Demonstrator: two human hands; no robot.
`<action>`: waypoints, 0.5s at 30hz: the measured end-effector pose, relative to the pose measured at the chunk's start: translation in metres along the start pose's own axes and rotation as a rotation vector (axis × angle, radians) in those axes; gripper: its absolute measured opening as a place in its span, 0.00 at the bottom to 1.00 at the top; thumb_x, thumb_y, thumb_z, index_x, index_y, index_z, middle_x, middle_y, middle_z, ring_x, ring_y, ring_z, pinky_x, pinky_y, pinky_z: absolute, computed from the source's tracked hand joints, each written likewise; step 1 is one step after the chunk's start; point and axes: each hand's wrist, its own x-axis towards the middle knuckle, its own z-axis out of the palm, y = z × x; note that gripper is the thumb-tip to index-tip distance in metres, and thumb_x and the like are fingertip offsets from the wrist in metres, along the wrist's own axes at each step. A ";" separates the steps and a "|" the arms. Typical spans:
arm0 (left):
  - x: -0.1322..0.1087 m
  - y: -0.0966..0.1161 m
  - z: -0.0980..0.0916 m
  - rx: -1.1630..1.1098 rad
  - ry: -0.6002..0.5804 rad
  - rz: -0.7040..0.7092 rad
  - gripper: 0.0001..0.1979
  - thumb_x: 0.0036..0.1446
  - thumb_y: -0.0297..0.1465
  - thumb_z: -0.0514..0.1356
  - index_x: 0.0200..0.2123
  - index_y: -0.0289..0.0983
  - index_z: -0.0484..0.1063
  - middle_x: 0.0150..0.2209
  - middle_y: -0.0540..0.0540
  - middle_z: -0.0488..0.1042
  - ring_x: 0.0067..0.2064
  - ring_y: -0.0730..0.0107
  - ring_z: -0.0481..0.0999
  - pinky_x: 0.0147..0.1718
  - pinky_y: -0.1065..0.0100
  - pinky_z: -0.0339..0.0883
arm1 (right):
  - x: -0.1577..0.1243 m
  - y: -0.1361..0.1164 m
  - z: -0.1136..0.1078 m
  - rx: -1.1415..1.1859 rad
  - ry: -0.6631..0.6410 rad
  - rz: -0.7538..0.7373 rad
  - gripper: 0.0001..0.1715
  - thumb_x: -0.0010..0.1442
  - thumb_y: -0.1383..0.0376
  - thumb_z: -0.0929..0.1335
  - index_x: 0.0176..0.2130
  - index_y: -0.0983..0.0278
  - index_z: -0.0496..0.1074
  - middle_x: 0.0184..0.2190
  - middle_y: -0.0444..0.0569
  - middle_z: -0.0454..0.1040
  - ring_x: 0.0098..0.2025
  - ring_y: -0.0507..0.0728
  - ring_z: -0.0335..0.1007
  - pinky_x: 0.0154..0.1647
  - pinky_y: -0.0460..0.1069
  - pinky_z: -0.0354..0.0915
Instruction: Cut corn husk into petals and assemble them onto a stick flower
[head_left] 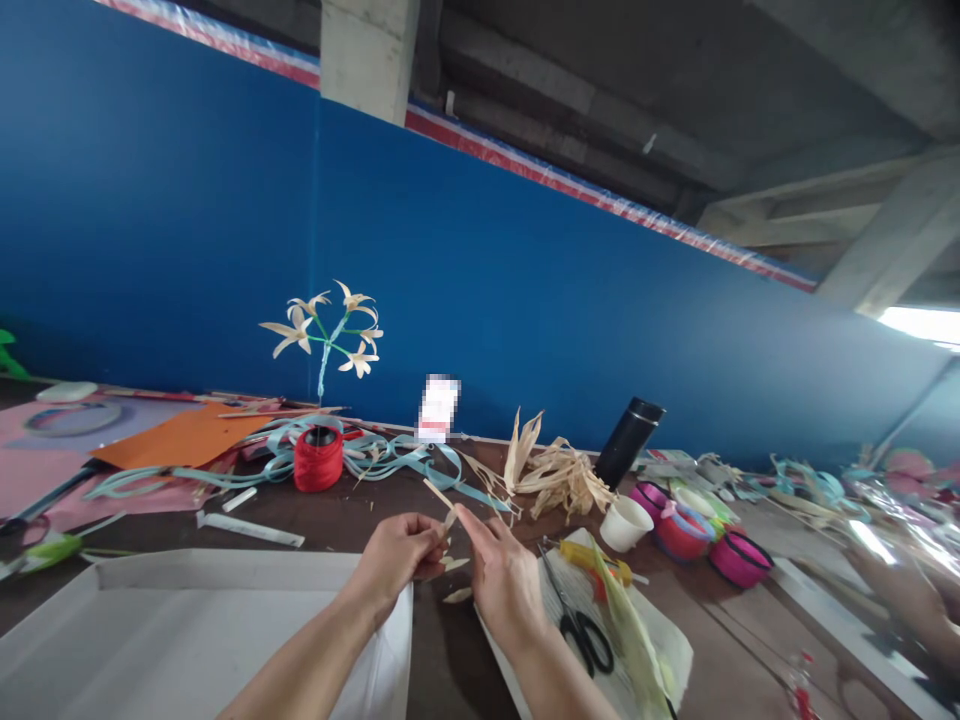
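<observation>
A thin pale stick (437,493) points up and left from between my two hands, with a small pale strip, perhaps corn husk, at its lower end. My left hand (401,562) is closed in a pinch on that lower end. My right hand (508,580) meets it from the other side, fingers pressed together and fingertips at the stick; its thumb is mostly hidden. Small cut husk pieces (457,595) lie on the brown table below. Right of my right hand, black-handled scissors (587,640) and a yellow glue gun (596,562) rest on a papered tray.
A white tray (225,640) fills the front left. Behind stand a red thread spool (318,460), a husk flower stem (327,345), dried husks (562,475), a black bottle (630,440) and a white cup (626,523). Another person's arm (900,590) is at the right edge.
</observation>
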 end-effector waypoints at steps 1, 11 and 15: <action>0.000 0.000 0.000 -0.002 0.003 0.002 0.13 0.38 0.36 0.65 0.22 0.32 0.70 0.17 0.53 0.66 0.20 0.80 0.66 0.24 0.73 0.68 | 0.001 0.002 0.001 0.015 0.012 0.017 0.33 0.55 0.75 0.59 0.56 0.50 0.58 0.35 0.47 0.71 0.31 0.54 0.70 0.30 0.45 0.64; 0.004 -0.006 -0.006 -0.020 -0.005 0.078 0.15 0.41 0.39 0.64 0.25 0.32 0.71 0.21 0.51 0.69 0.23 0.79 0.67 0.25 0.74 0.67 | 0.012 0.013 0.007 1.232 -0.232 0.465 0.29 0.57 0.56 0.63 0.55 0.62 0.59 0.20 0.42 0.67 0.13 0.45 0.47 0.11 0.40 0.44; 0.004 -0.006 -0.007 -0.017 -0.037 0.084 0.16 0.41 0.40 0.65 0.26 0.32 0.71 0.21 0.51 0.68 0.23 0.80 0.66 0.26 0.74 0.67 | 0.010 0.000 0.002 1.414 -0.402 0.467 0.30 0.54 0.55 0.67 0.54 0.63 0.61 0.18 0.41 0.66 0.13 0.43 0.45 0.11 0.39 0.39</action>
